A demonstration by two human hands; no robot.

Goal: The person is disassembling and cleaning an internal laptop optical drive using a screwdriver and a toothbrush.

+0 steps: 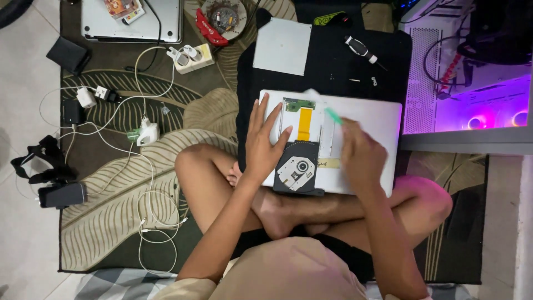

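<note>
Resting on the lap: opened drive (302, 161), left hand (265, 145) spread flat upon it, right hand (361, 155) pinching a green tool (333, 115) just above; slip could tear orange ribbon (304, 123).

Person seated cross-legged, both bare forearms reaching forward over the knees. Left hand (265, 141) lies palm down, flat, fingers (260, 111) spread and extended away from the body, thumb angled out to the right. Right hand (361, 158) sits level with the left, well apart from it, loosely curled with knuckles up; its outline is blurred, so finger positions cannot be told. Wrists straight, elbows bent close to the torso.
</note>
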